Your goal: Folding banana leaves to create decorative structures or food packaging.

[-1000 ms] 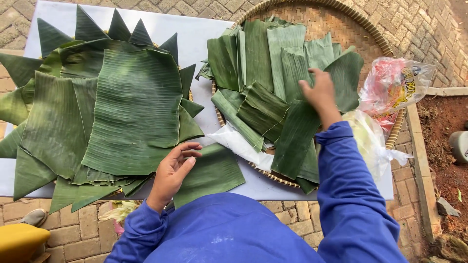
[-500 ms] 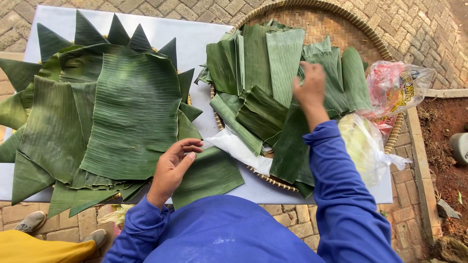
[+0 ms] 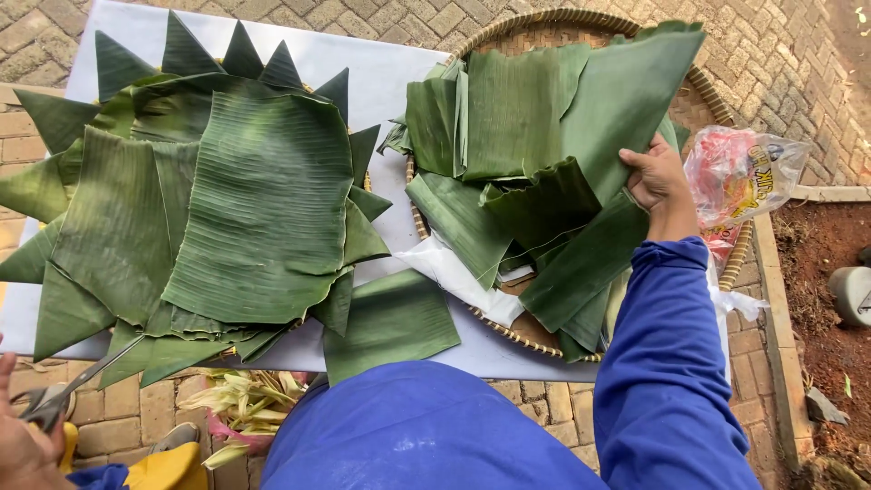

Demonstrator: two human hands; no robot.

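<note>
Since the earlier frame, the left hand has been withdrawn from the near edge of the worktop and is no longer seen, while the right hand [image 3: 660, 181] has been shifted to the right edge of the woven tray [image 3: 726, 109]. Its fingers are clamped on the edge of a large banana leaf [image 3: 626, 91], which is lifted and spread over the far right part of the tray. Beneath it, folded leaf pieces [image 3: 508, 209] are heaped in the tray, with a white sheet [image 3: 454, 272] tucked under their near side. Just right of the hand, a clear plastic bag [image 3: 739, 177] with red contents is propped against the tray rim. On the left of the white worktop [image 3: 381, 63], a layered leaf arrangement [image 3: 254, 209] with pointed tips is laid out, and a single cut leaf [image 3: 390, 322] lies near its right side. At the near left corner, another person's hand [image 3: 23, 445] is closed on scissors [image 3: 77, 386].
</note>
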